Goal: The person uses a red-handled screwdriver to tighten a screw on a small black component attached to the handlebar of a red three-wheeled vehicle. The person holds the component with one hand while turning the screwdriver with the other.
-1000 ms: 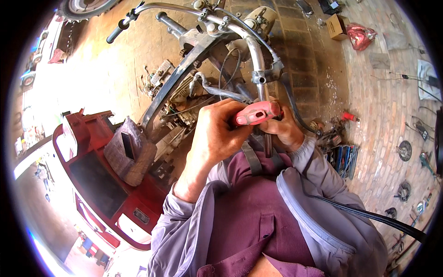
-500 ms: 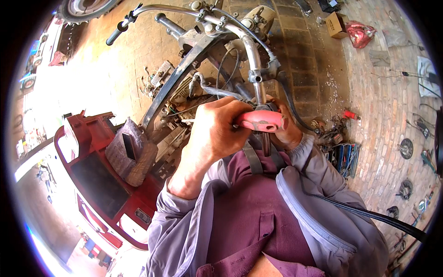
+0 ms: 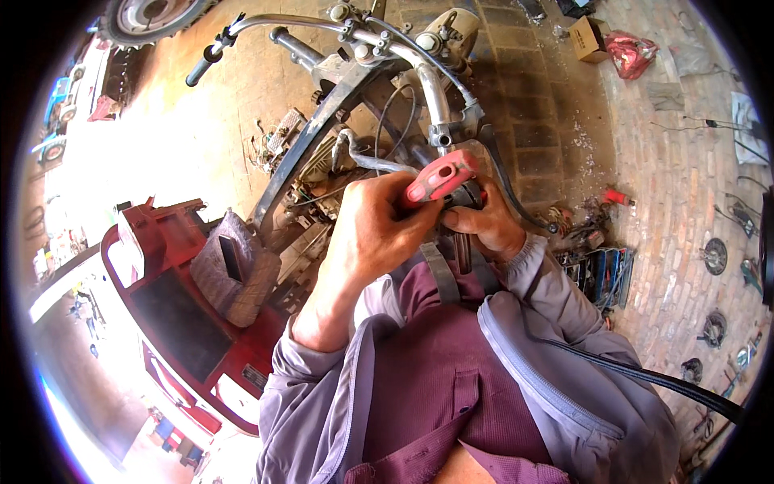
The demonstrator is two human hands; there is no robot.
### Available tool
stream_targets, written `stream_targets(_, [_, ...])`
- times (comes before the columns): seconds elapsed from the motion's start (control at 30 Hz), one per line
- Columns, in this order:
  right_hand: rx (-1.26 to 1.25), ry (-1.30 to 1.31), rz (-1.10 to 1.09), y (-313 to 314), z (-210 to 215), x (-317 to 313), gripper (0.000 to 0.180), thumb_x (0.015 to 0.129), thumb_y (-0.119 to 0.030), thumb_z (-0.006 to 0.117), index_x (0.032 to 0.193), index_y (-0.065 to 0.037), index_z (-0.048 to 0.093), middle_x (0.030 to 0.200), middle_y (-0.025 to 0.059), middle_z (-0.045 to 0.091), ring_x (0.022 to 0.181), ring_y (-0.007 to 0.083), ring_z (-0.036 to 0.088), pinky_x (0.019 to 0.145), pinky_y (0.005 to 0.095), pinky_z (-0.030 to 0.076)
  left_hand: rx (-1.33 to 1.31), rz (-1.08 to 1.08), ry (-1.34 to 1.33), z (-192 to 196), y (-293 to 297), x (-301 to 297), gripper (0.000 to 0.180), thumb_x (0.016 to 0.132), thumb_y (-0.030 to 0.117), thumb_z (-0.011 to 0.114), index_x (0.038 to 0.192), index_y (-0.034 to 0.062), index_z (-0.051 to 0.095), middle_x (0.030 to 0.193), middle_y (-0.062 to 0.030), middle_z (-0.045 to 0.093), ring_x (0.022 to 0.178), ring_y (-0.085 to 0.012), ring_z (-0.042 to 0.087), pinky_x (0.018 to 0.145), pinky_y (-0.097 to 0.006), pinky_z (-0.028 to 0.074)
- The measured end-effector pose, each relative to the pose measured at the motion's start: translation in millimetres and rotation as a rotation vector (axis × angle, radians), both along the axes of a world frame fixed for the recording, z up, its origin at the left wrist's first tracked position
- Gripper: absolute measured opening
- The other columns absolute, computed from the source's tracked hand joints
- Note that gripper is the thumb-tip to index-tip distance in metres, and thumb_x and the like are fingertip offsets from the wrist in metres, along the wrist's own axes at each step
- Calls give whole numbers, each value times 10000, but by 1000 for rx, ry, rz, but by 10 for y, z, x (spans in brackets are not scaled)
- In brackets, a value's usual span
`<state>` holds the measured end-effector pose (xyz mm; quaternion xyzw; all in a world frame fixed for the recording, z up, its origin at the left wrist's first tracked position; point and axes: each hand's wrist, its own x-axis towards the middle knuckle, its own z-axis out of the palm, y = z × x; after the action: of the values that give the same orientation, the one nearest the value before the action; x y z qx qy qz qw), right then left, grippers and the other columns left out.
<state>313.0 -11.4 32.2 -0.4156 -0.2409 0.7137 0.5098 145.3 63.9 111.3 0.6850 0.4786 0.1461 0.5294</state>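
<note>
My left hand (image 3: 375, 222) is closed around a red-handled screwdriver (image 3: 443, 177). The thick handle has a hole in it and slants up to the right above the handlebar; its shaft is hidden. Close beside it, my right hand (image 3: 493, 222) has its fingers wrapped round a dark fitting (image 3: 464, 195) on the handlebar tube, with the thumb lying against it. The bare tube end (image 3: 462, 254) points toward my chest, below both hands. Farther up the chrome handlebar (image 3: 435, 93) sits a metal clamp bracket (image 3: 442, 135) with a cable running to it.
A stripped motorcycle frame (image 3: 322, 121) stands ahead, engine below. At left is a red body panel (image 3: 165, 250) carrying a wrapped bundle with a phone (image 3: 231, 260). To the right lie a tray of tools (image 3: 601, 274), a cardboard box (image 3: 588, 40) and a red bag (image 3: 631, 55).
The screwdriver handle has moved up and left and now slants upward. My right thumb has come into sight on the dark fitting, where the handle covered it before.
</note>
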Motion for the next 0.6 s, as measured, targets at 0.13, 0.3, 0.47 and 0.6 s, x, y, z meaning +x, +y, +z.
stream_targets(0.13, [7, 2, 15, 27, -13, -5, 470, 730, -140, 775, 1134, -14, 570, 1000, 22, 615, 892, 91, 571, 806, 242, 474, -34, 3, -132, -147, -36, -44, 194, 773, 139, 693, 834, -33, 629, 585, -113, 557, 540, -117, 500, 535, -300, 439])
stream_targets(0.3, [33, -16, 17, 34, 40, -8, 450, 730, -138, 774, 1115, -21, 573, 974, 15, 615, 883, 89, 569, 799, 243, 471, -29, 41, -175, -148, -41, -15, 177, 765, 125, 681, 825, -32, 627, 570, -105, 548, 538, -103, 487, 527, -296, 438])
stream_targets(0.47, [23, -12, 14, 32, 20, -21, 453, 730, -147, 781, 1115, -29, 574, 987, 9, 610, 896, 86, 561, 802, 246, 466, 50, 68, 7, -75, -48, 50, 158, 732, 125, 649, 780, -24, 627, 569, -139, 569, 484, -168, 542, 498, -309, 444])
stream_targets(0.6, [1, -3, 24, 5, -61, 22, 466, 731, -139, 784, 1133, -38, 569, 1011, 10, 611, 912, 84, 558, 815, 249, 467, 60, 49, 27, -83, -42, 22, 178, 724, 142, 679, 777, -21, 632, 582, -156, 568, 491, -219, 561, 508, -318, 451])
